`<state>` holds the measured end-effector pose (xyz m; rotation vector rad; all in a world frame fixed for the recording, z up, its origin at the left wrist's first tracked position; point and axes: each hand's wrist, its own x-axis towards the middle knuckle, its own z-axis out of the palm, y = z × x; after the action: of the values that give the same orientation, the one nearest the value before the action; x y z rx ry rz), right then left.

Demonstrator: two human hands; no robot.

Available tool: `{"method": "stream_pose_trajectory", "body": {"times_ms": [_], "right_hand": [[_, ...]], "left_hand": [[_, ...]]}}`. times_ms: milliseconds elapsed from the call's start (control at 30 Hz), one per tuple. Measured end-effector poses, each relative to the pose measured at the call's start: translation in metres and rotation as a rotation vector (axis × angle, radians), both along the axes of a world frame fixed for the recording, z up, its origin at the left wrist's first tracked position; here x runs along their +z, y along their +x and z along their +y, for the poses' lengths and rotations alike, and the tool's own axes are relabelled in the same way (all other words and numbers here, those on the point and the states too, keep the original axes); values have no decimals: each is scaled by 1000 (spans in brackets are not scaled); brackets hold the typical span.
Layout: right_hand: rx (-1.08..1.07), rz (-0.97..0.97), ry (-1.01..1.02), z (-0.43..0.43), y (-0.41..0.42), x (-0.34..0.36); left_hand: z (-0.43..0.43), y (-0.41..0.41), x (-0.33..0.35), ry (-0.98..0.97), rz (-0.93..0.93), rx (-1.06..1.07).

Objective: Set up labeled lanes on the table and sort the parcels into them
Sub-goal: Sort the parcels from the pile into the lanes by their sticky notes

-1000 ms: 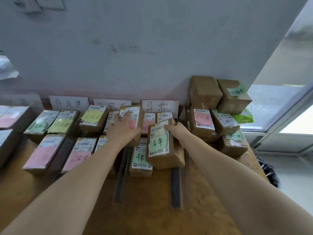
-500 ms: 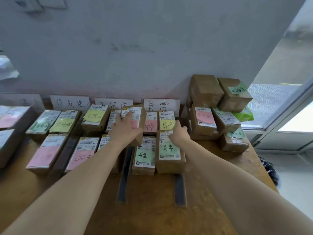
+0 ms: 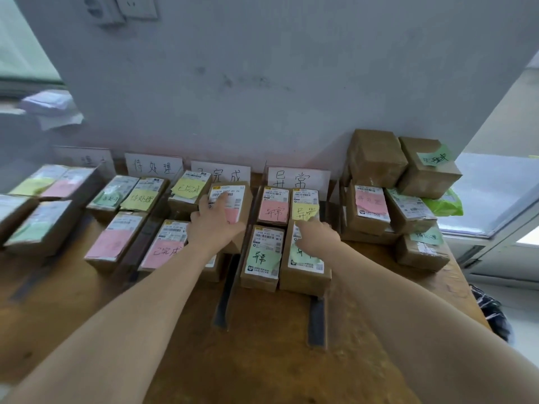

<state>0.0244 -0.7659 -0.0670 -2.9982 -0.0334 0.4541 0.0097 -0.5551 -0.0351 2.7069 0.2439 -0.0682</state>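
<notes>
My left hand (image 3: 215,225) grips a brown parcel with a pink note (image 3: 237,199), held tilted above the middle lane, in front of the middle lane card (image 3: 221,174). My right hand (image 3: 316,235) rests on the far end of a parcel with a green note (image 3: 306,268). That parcel lies flat in the right lane, below the right lane card (image 3: 297,178). Three other noted parcels lie in that lane, among them a second green-note one (image 3: 262,258). A third card (image 3: 153,167) marks the lane to the left.
A pile of brown parcels (image 3: 376,158) stands at the table's right end with a green bag (image 3: 446,203) behind it. Dark tape strips (image 3: 226,295) (image 3: 316,322) divide the lanes. More noted parcels (image 3: 116,243) fill the left lanes. Bare wooden table (image 3: 262,360) lies in front.
My right hand lowered the green-note parcel from a raised tilt to flat in the right lane. My left hand kept hold of the pink-note parcel, barely moving.
</notes>
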Motion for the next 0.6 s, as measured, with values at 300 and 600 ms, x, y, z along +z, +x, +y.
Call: {"method": "stream_pose_trajectory", "body": {"times_ms": [300,600], "right_hand": [[72,-42,745,81,-8,43],[-225,210,1163,168,-5,47]], "left_hand": [[35,-48,8,-105,-87,133],[96,-51,11,-107,-35,-30]]}}
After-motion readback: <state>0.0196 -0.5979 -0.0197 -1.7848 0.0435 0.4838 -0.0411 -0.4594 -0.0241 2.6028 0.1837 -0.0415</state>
